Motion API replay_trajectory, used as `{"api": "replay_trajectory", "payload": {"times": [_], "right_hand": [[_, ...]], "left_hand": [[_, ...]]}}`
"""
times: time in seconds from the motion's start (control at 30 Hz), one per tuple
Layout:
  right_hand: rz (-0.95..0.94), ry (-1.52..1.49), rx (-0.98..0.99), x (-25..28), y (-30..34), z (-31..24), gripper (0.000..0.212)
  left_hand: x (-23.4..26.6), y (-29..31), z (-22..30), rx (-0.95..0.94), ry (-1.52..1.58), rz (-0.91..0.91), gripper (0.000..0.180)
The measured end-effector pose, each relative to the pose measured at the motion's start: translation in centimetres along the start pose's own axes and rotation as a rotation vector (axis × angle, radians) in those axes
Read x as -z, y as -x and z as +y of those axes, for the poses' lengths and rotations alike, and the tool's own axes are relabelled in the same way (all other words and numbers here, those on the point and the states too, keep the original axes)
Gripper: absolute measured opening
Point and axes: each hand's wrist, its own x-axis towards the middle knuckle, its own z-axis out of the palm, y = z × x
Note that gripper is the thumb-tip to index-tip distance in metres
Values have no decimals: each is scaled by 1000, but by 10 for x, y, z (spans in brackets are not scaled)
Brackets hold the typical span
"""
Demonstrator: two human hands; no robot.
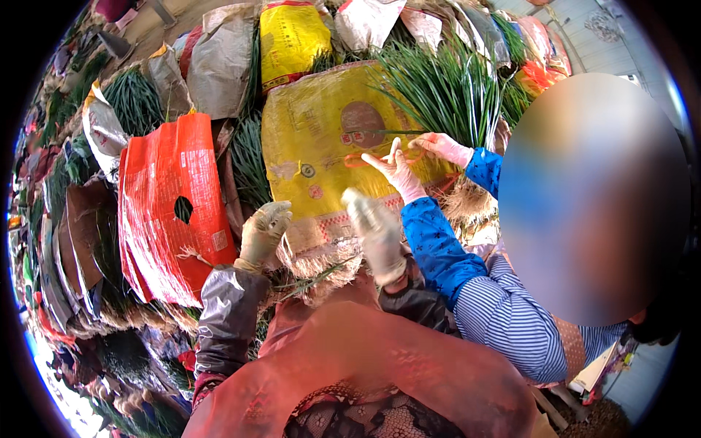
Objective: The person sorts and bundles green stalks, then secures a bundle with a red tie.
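Note:
My left hand (264,232), in a pale glove, is raised at the near left corner of a yellow woven sack (292,146), its fingers curled; whatever they may hold is hidden. Over the sack's near edge is my right hand (374,232), also gloved and smeared by motion, so its grip is unclear. Pale roots and a few green blades (314,281) stick out from under the sack close to both hands. A co-worker's two gloved hands (398,174) hold thin orange strips (358,160) above the sack's right side.
A red woven sack (171,219) with a hole covers a bundle on the left. Long green leaves (445,87) fan out at the far right. Behind lie a bright yellow sack (292,40) and grey sacks (223,66). The co-worker's blue sleeve (438,244) is close on my right.

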Motion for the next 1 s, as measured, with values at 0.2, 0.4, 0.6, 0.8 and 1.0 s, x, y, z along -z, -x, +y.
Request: {"api": "replay_trajectory", "payload": {"times": [0.2,0.4,0.6,0.8,1.0], "right_hand": [[220,477,-437,53,-51,89,36],[-8,362,-501,79,-69,206,48],[-116,-1505,-974,44,-75,213,49],[310,-2266,-1207,36,-92,153,37],[19,-1666,-1039,32,-73,165,45]], "left_hand": [[-29,-35,4,-265,-253,-106,36],[-126,-142,-14,-444,-351,-202,70],[-181,-213,-20,-502,-287,-394,73],[-179,-220,-31,-452,-412,-637,40],[-80,-183,-73,-591,-463,-335,15]]}}
